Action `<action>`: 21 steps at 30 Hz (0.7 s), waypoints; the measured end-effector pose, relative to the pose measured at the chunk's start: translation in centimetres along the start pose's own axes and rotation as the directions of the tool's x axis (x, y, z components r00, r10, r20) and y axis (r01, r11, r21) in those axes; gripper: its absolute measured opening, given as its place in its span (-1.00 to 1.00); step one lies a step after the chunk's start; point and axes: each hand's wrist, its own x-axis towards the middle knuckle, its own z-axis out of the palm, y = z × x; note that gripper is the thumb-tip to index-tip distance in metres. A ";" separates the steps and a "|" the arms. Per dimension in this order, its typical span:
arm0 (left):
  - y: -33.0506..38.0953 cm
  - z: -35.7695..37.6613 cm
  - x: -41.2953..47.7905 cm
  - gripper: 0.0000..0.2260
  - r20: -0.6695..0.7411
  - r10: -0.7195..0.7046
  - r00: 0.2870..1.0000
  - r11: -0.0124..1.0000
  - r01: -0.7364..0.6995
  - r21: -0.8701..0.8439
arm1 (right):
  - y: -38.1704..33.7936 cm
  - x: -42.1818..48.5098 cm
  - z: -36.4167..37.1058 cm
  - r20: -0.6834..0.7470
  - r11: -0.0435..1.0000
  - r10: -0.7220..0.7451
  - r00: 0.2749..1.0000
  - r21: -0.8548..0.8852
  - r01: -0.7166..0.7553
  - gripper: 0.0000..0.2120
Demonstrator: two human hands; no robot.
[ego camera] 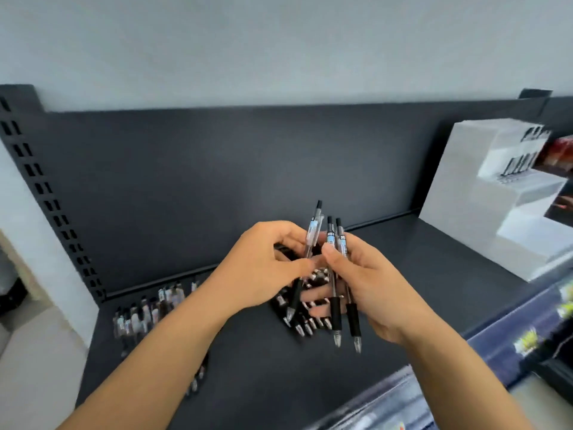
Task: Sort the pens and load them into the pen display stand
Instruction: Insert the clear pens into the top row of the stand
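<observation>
Sorting looks early: left hand (266, 265) pinches one pen (311, 232), right hand (372, 287) grips two pens (335, 308); stand (459, 187) at two o'clock holds few, loose pens (139, 315) lie at eight o'clock.

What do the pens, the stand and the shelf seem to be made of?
The pens look plastic: clear glossy barrels showing the insides, with matte black grips, perhaps rubber. The stand seems smooth white plastic or acrylic, stepped; blur leaves it open. The shelf is probably painted metal: matte dark grey, with a slotted upright at its left.
</observation>
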 end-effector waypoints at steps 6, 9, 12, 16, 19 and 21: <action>6.7 11.7 4.2 -0.88 -0.109 0.010 0.994 0.982 -0.030 -0.185 | -1.7 -3.6 -13.6 -0.219 0.969 -0.211 0.953 -0.177 0.174 -0.73; 10.0 18.0 6.8 -0.93 -0.224 0.057 0.973 0.966 -0.110 -0.234 | -2.7 -5.6 -21.1 -0.210 0.979 -0.190 0.959 -0.121 0.167 -0.77; 13.1 23.3 9.4 -0.90 -0.298 0.117 0.948 0.950 -0.194 -0.246 | -3.8 -7.0 -27.7 -0.190 0.979 -0.201 0.961 -0.077 0.190 -0.79; 15.9 28.2 13.1 -0.88 -0.373 0.186 0.909 0.949 -0.265 -0.172 | -5.3 -7.0 -34.7 -0.209 0.977 -0.211 0.955 -0.070 0.200 -0.79; 17.1 30.2 16.1 -0.85 -0.434 0.191 0.880 0.956 -0.267 -0.121 | -5.8 -5.9 -38.5 -0.211 0.975 -0.222 0.952 -0.044 0.217 -0.78; 17.5 31.0 18.4 -0.84 -0.489 0.190 0.851 0.944 -0.296 -0.147 | -6.1 -4.7 -40.4 -0.193 0.969 -0.244 0.950 -0.029 0.243 -0.78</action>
